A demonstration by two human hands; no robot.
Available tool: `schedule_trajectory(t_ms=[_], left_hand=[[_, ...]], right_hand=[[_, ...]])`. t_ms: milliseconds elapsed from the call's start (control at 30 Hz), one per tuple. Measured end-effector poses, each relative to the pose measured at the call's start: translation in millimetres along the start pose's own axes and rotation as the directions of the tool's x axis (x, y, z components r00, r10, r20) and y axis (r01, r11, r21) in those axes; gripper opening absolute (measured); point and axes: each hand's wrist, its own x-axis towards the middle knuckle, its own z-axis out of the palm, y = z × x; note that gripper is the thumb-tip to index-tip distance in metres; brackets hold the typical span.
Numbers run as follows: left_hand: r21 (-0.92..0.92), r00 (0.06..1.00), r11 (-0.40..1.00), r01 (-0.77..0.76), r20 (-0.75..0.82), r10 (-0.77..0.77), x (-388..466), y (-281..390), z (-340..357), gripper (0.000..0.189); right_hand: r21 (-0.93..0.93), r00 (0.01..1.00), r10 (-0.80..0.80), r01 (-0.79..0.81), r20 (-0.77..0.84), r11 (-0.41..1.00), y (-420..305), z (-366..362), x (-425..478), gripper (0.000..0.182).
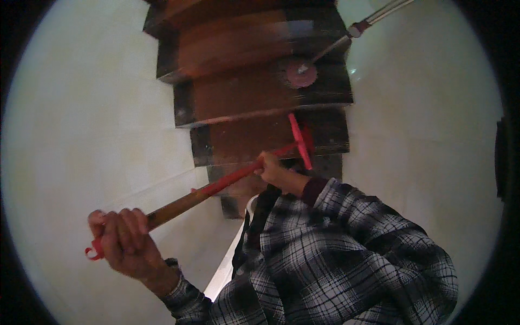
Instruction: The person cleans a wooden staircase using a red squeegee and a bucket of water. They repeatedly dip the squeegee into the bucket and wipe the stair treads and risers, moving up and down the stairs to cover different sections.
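A long-handled floor wiper with a red crosspiece head point(300, 140) slants across the view in front of me. My left hand point(126, 239) is closed around the upper end of its brown and red handle point(178, 209), just below a red hanging hook point(94, 251). Lower down, my right hand point(271, 167) grips the red section of the handle near the head. The head is over a stair tread point(248, 140), on its right side; whether it touches the surface is hard to tell.
The stairs point(239, 93) have brown middles and dark side bands. At the right, a metal railing post point(331, 48) stands on a round reddish base point(300, 77). Pale tiled surfaces flank the steps at left point(101, 122) and right point(418, 122). A dark object point(499, 158) shows at the right rim.
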Motion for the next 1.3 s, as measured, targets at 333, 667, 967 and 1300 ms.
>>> schedule_trajectory(t_ms=[333,667,967,1300], left_hand=[[-0.357,0.995,0.933,0.039,0.096,-0.005,-15.2,17.9,-29.9,0.011],[0.15,0.966,0.98,-0.129,-0.205,0.159,-34.3,49.9,-51.9,0.011],[0.214,0.848,0.904,-0.37,-0.32,0.423,-70.7,142.1,-106.3,0.013],[0.03,0.835,0.976,-0.218,-0.512,0.202,-44.9,92.5,-176.8,0.009]], right_hand=[[-0.293,0.888,-0.328,0.422,0.321,0.858,-8.4,-27.3,-26.7,0.01],[-0.264,0.959,0.239,-0.194,0.152,0.945,70.1,53.9,-20.4,0.006],[-0.562,0.867,0.452,-0.272,0.209,0.781,141.0,108.2,-66.4,0.011],[-0.69,0.917,0.363,-0.156,0.165,0.707,146.3,123.0,33.3,0.015]])
